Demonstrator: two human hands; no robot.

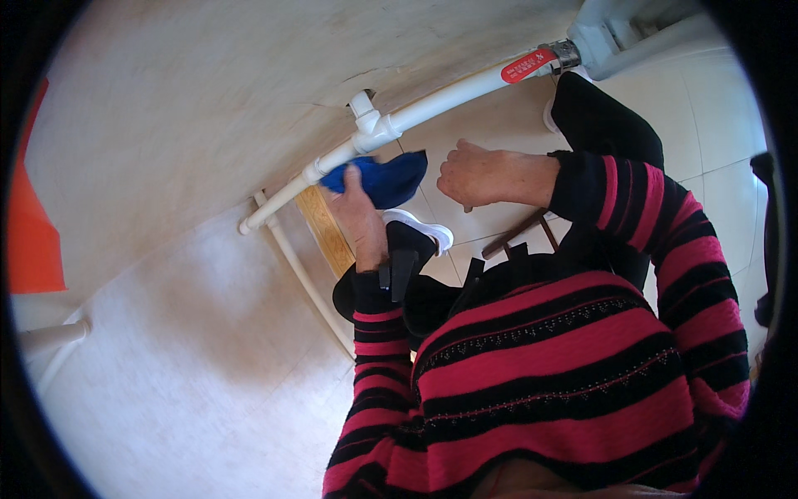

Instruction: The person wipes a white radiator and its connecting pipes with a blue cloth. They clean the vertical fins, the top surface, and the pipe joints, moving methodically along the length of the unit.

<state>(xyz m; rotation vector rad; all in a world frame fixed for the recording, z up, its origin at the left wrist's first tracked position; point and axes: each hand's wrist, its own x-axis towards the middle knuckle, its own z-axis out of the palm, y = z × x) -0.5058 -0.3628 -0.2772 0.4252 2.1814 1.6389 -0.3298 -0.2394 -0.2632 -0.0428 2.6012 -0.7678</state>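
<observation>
My left hand (361, 215) grips a blue cloth (389, 178) against the white plastic pipe (436, 103) that runs along the wall, just below its tee fitting (371, 125). The thumb lies on top of the cloth; the other fingers are hidden. To the right, my right hand (474, 174) hangs over the floor with its fingers curled, away from cloth and pipe. Whether it holds anything small cannot be seen.
A valve with a red lever (528, 66) joins the pipe to a white radiator (605, 43) at the upper right. A thinner pipe (305, 274) branches off at lower left. Below my hands are my shoes (424, 227) and a brown wooden bar (514, 234). An orange object (34, 231) is at far left.
</observation>
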